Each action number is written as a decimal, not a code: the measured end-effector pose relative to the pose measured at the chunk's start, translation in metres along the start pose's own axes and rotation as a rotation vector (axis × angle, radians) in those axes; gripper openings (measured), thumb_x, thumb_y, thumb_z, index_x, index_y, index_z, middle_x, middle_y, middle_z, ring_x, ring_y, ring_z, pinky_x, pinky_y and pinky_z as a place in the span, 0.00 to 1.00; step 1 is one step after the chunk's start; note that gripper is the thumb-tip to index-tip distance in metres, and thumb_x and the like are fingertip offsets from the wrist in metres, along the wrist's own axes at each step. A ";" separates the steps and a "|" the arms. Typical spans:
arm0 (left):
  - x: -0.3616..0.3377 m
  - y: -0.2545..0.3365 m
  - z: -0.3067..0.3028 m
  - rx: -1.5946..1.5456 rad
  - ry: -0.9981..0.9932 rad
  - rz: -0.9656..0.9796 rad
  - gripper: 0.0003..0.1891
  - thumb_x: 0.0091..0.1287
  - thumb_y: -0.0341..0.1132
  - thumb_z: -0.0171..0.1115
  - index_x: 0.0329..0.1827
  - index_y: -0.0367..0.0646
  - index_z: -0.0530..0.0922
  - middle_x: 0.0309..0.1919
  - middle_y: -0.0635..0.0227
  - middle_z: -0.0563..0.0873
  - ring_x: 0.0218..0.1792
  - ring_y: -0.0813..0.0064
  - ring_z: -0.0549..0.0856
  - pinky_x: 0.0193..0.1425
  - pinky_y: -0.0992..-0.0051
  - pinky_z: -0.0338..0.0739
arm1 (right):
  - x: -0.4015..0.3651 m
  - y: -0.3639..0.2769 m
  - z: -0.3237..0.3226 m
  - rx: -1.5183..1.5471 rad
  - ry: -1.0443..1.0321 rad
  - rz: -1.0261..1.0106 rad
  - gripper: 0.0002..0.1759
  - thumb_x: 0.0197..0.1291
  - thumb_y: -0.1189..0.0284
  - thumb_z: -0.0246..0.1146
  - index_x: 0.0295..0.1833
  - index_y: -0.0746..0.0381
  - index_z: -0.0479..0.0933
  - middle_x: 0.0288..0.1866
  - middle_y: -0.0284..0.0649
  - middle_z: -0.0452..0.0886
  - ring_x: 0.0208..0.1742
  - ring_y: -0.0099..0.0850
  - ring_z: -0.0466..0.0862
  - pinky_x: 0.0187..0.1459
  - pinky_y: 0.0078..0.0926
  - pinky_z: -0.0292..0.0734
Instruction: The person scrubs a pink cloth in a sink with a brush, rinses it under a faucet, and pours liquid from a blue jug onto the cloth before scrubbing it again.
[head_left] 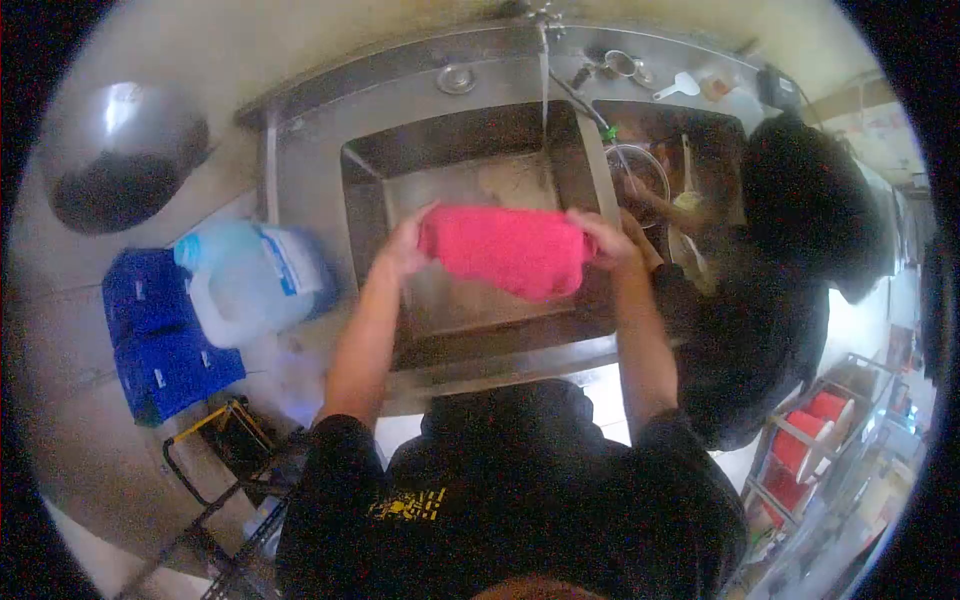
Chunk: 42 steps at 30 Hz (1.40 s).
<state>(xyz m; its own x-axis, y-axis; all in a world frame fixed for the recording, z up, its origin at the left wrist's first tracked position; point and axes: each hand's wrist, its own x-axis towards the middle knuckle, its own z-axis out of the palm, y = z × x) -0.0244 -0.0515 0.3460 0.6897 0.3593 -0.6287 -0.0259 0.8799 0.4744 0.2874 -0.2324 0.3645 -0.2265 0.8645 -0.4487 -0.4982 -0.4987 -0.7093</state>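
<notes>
A pinkish-red cloth [505, 250] is stretched between my two hands above the left basin of the steel sink [375, 185]. My left hand [408, 245] is closed on its left end, and my right hand [608, 240] grips the right end. The cloth looks folded or doubled, and its lower edge hangs a little lower on the right. Fingertips of both hands are partly hidden by the fabric. Behind the cloth, water seems to run from the faucet [543, 50] into the basin.
On the right, a co-worker in black [790, 230] reaches into the second basin, near a round strainer or bowl [640, 180]. A large translucent jug [250, 285] stands left of the sink, beside blue cloths [170, 330]. A rack with red items [800, 440] is at lower right.
</notes>
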 end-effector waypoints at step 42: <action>0.296 -0.093 -0.011 -0.209 0.225 -0.024 0.32 0.76 0.62 0.52 0.68 0.44 0.78 0.58 0.54 0.85 0.58 0.57 0.84 0.60 0.60 0.78 | 0.279 0.031 -0.127 0.102 1.328 -0.500 0.24 0.79 0.51 0.47 0.51 0.60 0.78 0.44 0.41 0.84 0.36 0.33 0.78 0.42 0.35 0.77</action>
<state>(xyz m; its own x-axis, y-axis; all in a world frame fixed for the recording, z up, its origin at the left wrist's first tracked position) 0.1748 -0.0234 0.1090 0.5152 0.3766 -0.7699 -0.1754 0.9256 0.3354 0.3148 -0.0146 0.1486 0.9011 0.2165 -0.3756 -0.3604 -0.1074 -0.9266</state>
